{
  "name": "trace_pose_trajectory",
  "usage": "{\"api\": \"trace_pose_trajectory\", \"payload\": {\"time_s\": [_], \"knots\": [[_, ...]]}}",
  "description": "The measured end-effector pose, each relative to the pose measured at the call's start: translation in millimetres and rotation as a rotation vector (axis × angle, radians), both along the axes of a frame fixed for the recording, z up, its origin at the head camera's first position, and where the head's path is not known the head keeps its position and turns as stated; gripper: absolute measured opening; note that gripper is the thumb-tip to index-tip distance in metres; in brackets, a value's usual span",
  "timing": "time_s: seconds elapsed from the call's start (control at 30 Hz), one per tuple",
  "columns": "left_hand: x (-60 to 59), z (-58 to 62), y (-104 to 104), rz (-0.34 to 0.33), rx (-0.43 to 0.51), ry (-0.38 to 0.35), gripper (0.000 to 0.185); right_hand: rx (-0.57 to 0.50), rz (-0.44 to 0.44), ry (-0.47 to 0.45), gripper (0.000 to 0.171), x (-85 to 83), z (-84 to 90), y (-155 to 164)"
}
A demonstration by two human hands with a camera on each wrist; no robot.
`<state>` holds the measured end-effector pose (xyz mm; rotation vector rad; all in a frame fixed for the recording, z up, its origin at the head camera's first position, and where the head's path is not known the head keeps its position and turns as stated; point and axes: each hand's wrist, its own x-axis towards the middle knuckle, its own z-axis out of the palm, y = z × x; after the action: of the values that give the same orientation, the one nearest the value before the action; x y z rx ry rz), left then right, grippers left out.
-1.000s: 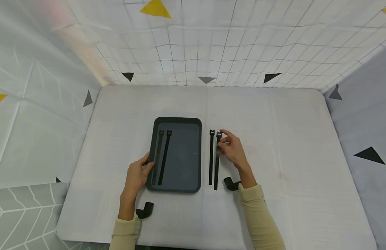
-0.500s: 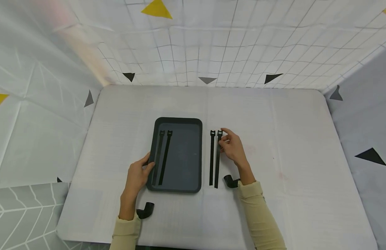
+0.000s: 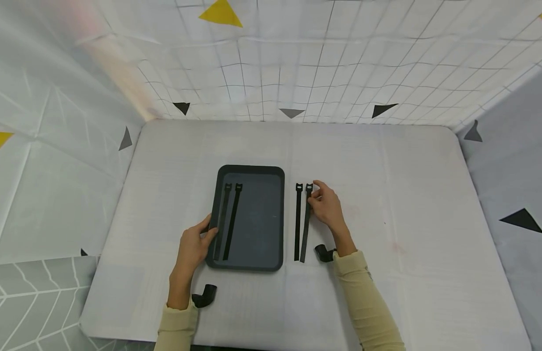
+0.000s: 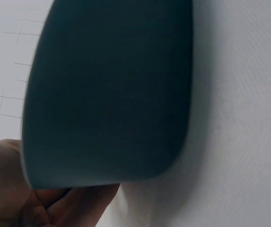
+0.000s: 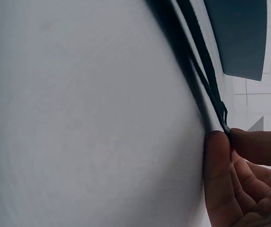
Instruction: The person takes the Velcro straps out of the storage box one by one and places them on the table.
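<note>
Fingers (image 3: 206,229) of left hand (image 3: 192,246) curl loosely over the left rim of the tray (image 3: 253,265), thumb against the rim's outer side near the front corner; left wrist view shows fingertips tucked under the tray's edge. Black wrist-camera mount (image 3: 204,295) sits on the table just behind that wrist.

Tray: 1, dark, rectangular, rounded corners, left of table centre. Inside it: 2 black straps (image 3: 227,220), side by side along the left wall, buckle ends pointing away from the person, near ends close to the left thumb. Rest of tray floor is bare.

Right of the tray, on the white table (image 3: 411,195): 2 more black straps, parallel, just beside each other and just clear of the tray's right rim. Left strap of the pair (image 3: 297,222) lies flat, untouched. Right strap of the pair (image 3: 305,229) is pinched at its buckle end by the right hand (image 3: 327,207), thumb and forefinger pressed together on it; right wrist view confirms the pinch on the strap tip (image 5: 224,124). Whether that end is lifted off the table, can't tell. Other fingers curled in loosely. Second camera mount (image 3: 324,253) by the right wrist.

Total: 4 straps, 1 tray, 2 hands. Cream sleeves on both arms. Backdrop is white gridded cloth with yellow and dark triangles.
</note>
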<state>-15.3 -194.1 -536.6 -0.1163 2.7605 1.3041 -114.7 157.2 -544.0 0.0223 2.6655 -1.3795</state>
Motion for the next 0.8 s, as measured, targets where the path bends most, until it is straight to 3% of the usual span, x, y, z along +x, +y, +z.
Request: {"api": "trace_pose_trajectory", "payload": {"time_s": [0.3, 0.8], "knots": [[-0.1, -0.3, 0.1, 0.008, -0.001, -0.012, 0.051, 0.076, -0.014, 0.035, 0.042, -1.8, -2.6, -1.3], [-0.6, -1.2, 0.5, 0.017, -0.016, -0.026, 0.051, 0.135, -0.04, 0.052, 0.042, -2.7, -5.1, -2.8]]}}
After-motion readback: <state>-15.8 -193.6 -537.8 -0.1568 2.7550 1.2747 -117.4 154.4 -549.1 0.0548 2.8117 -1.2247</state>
